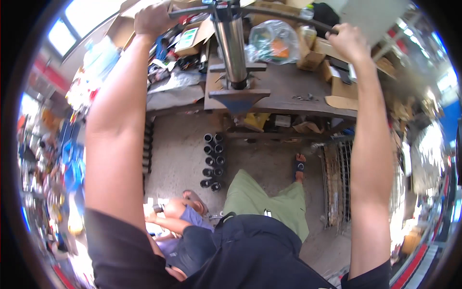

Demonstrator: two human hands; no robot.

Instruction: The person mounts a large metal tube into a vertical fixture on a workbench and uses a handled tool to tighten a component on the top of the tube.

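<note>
Both arms reach forward, gripping a long dark bar (284, 15) that runs sideways across the top of a shiny metal cylinder (230, 45). My left hand (153, 20) is closed round the bar's left end, and my right hand (350, 42) is closed round its right end. A dark fitting (225, 6) joins bar and cylinder, partly cut off by the frame's top edge. The cylinder stands nearly upright, its lower end at a bench vise (239, 98) on the front of the workbench (284, 89).
Boxes (190, 38) and a clear plastic bag (273, 42) crowd the bench. Several black tubular parts (208, 149) stand in two rows on the floor. Another person (190, 241) sits low at the left. A wire crate (339, 183) stands at the right.
</note>
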